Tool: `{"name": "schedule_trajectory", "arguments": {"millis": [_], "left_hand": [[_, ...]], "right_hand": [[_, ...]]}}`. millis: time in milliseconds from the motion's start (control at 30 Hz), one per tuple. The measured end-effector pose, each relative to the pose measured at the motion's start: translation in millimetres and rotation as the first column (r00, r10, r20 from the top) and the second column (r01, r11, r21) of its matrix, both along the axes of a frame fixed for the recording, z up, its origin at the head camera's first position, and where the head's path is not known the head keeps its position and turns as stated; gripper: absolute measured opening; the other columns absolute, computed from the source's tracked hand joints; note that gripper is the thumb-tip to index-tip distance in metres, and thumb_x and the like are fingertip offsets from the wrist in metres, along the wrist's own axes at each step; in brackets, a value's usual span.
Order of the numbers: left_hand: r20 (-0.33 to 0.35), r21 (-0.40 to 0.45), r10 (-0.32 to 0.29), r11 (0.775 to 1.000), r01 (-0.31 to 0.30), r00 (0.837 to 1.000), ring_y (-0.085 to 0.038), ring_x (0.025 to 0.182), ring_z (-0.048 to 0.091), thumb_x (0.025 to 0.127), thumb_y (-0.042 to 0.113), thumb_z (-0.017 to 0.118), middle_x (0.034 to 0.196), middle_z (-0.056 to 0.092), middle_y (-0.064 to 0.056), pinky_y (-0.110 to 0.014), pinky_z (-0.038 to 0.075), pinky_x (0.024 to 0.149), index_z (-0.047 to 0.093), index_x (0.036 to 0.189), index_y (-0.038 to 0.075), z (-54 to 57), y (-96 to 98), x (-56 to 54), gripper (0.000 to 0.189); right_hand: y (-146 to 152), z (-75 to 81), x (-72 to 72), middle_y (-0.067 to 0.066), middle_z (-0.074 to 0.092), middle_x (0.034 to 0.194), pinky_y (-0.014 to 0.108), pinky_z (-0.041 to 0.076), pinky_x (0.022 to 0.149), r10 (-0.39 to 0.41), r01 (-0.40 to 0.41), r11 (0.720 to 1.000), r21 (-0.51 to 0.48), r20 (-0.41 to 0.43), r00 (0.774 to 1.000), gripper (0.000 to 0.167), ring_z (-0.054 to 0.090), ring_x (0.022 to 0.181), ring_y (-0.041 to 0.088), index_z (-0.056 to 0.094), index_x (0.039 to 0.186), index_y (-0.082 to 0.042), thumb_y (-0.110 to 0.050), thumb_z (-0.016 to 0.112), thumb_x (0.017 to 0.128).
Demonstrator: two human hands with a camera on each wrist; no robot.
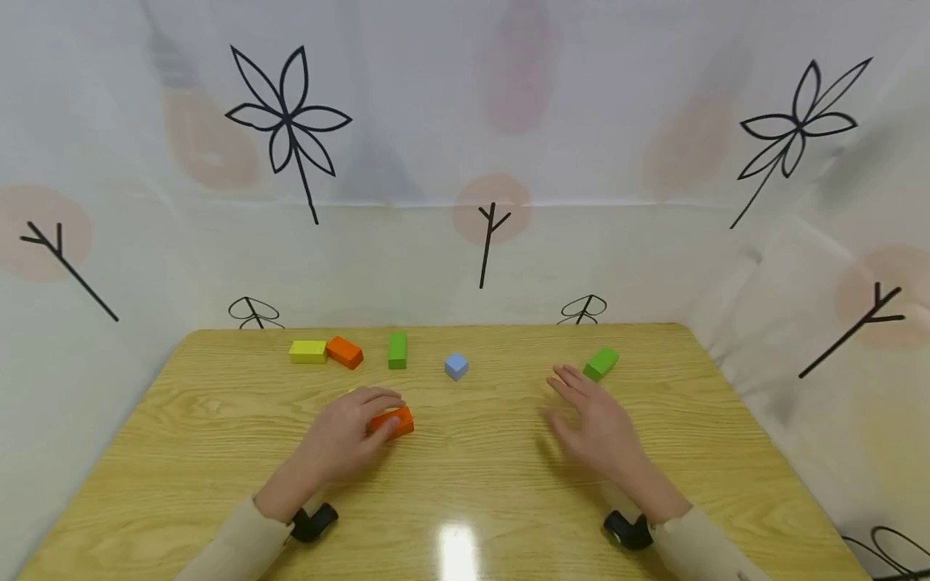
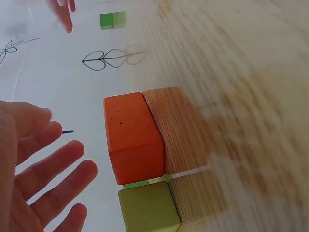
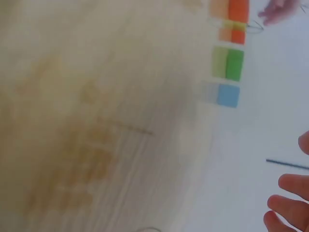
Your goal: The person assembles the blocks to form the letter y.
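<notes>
While the left hand arches above it, fingers loosely bent and parted, gripping nothing, the near orange block lies flat, left of the middle between the tabletop's side edges. It is oblong and matte, one face flecked with small dark specks, its reflection showing on the glossy wood. Just beside its left end sits an olive-toned yellow block, mostly hidden by the hand in the head view.

The right hand is also released, fingers extended, near the right green block; whether they touch is unclear.

Along the far edge, from the left corner, come a far yellow block, a far orange block set askew against it, an upright-pointing left green block and a blue cube. A broad stretch of wood grain runs between the hands, and more spans toward both side edges.

Counted, there are two orange, two yellow, two green and one blue: seven blocks.
</notes>
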State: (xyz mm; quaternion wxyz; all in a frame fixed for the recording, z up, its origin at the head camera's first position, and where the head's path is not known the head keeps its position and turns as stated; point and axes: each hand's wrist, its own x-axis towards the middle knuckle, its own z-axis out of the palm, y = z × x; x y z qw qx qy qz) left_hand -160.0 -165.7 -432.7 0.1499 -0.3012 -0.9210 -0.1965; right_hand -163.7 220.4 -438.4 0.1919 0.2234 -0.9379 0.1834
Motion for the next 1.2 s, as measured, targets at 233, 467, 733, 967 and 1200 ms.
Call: {"name": "schedule_trajectory", "arguments": {"millis": [233, 467, 733, 967, 1200], "left_hand": [[0.087, 0.012, 0.053, 0.998, -0.054, 0.995, -0.014, 0.097, 0.066, 0.088, 0.02, 0.077, 0.112, 0.069, 0.005, -0.035, 0.055, 0.078, 0.073, 0.11, 0.018, -3.2, 1.7, -5.7, 0.023], [0.152, 0.014, 0.062, 0.998, -0.065, 0.986, -0.013, 0.089, 0.064, 0.086, 0.023, 0.079, 0.108, 0.069, 0.005, -0.034, 0.053, 0.075, 0.073, 0.109, 0.02, -6.6, 0.7, -8.8, 0.023], [0.186, -0.028, 0.03, 0.999, -0.026, 0.982, -0.016, 0.096, 0.065, 0.087, 0.021, 0.079, 0.107, 0.067, 0.007, -0.037, 0.054, 0.081, 0.078, 0.1, 0.02, -9.2, -0.7, -17.7, 0.013], [0.293, -0.053, 0.003, 0.999, 0.014, 0.956, -0.015, 0.094, 0.063, 0.088, 0.018, 0.078, 0.104, 0.064, 0.01, -0.035, 0.053, 0.08, 0.079, 0.097, 0.019, -0.6, -0.1, -26.1, 0.009], [0.292, -0.079, -0.013, 0.996, 0.038, 0.956, -0.015, 0.092, 0.064, 0.088, 0.018, 0.077, 0.104, 0.066, 0.008, -0.033, 0.053, 0.078, 0.079, 0.096, 0.018, 3.8, -0.2, -26.7, 0.009]], "right_hand": [[15, -3.0, -17.3, 0.018, 0.062, 0.132, 0.058, 0.048, 0.091, -0.008, 0.019, 0.966, -0.259, 0.043, 0.999, 0.035, 0.058, 0.12, 0.041, 0.066, 0.125, 0.003, -0.008, 0.069, 0.092], [34, -7.9, -34.1, 0.019, 0.063, 0.129, 0.057, 0.05, 0.08, -0.071, 0.11, 0.916, -0.386, 0.114, 0.991, 0.031, 0.063, 0.104, 0.042, 0.067, 0.124, 0.0, -0.008, 0.066, 0.094], [52, -6.6, -50.5, 0.024, 0.052, 0.14, 0.058, 0.036, 0.105, -0.136, 0.247, 0.85, -0.465, 0.261, 0.956, 0.035, 0.042, 0.134, 0.044, 0.063, 0.128, 0.004, -0.008, 0.065, 0.095], [65, -11.3, -62.4, 0.026, 0.044, 0.147, 0.06, 0.034, 0.106, -0.16, 0.302, 0.829, -0.47, 0.318, 0.934, 0.041, 0.036, 0.136, 0.047, 0.058, 0.131, 0.008, -0.01, 0.066, 0.095], [75, -21.3, -70.8, 0.027, 0.037, 0.151, 0.06, 0.035, 0.105, -0.153, 0.336, 0.825, -0.455, 0.392, 0.907, 0.043, 0.034, 0.136, 0.049, 0.057, 0.131, 0.009, -0.013, 0.068, 0.095]]}}
